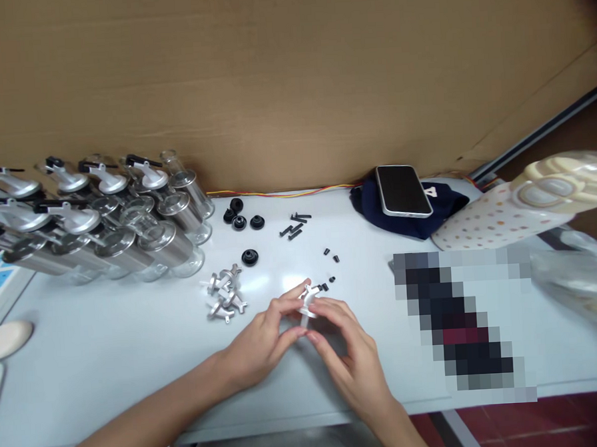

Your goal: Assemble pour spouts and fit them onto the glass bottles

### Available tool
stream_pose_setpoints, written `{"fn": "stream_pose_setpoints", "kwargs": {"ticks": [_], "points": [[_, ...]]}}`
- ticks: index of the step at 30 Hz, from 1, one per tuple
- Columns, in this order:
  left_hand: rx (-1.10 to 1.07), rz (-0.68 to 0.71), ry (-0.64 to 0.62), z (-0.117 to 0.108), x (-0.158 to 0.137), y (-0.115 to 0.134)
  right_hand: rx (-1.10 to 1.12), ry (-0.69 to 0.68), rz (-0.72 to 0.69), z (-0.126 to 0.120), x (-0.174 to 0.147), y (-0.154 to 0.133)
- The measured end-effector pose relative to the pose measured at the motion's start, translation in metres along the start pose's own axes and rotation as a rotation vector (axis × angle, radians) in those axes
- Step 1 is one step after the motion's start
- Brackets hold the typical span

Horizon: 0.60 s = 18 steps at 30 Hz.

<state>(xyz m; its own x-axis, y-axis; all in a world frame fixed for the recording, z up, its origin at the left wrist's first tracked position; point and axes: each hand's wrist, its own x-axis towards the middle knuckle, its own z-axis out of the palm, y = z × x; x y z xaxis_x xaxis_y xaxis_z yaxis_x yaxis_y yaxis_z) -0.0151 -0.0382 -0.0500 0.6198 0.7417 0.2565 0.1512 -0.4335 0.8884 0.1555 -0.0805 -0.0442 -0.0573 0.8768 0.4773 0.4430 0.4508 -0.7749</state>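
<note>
Between the fingertips of both hands is a silver pourer spout (309, 305), with a pale stem pointing down. My left hand (262, 342) pinches it from the left, and my right hand (352, 347) from the right. Just beyond the fingers lie several small black plugs (332, 280). A small pile of similar silver pourer spouts (227, 297) rests to the left of my left hand. Farther back are several round black stoppers (250, 257) and a group of thin black levers (293, 229).
Glass-and-steel bottles (166, 240), some topped with spouts, crowd the left. A phone (403, 190) lies on a dark blue cap (368, 213) at back right. A spotted white container (478, 214) stands beside it. A pixelated patch (464, 328) covers the right. Cardboard (291, 84) walls the back.
</note>
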Motion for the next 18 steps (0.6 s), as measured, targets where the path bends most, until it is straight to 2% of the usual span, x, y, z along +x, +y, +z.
{"fn": "stream_pose_setpoints", "kwargs": {"ticks": [3,6,10,18], "points": [[0.167,0.118,-0.018,-0.005,0.004,0.006,-0.001,0.04,0.026,0.0,0.001,-0.001],[0.278,0.145,-0.005,-0.008,0.008,0.01,-0.001,0.037,0.05,0.0,0.0,-0.001],[0.295,0.206,0.092,-0.01,0.011,0.012,0.024,0.084,0.095,0.0,-0.003,0.0],[0.309,0.228,0.113,-0.012,0.014,0.013,-0.001,0.032,0.029,-0.004,-0.008,0.001]]}}
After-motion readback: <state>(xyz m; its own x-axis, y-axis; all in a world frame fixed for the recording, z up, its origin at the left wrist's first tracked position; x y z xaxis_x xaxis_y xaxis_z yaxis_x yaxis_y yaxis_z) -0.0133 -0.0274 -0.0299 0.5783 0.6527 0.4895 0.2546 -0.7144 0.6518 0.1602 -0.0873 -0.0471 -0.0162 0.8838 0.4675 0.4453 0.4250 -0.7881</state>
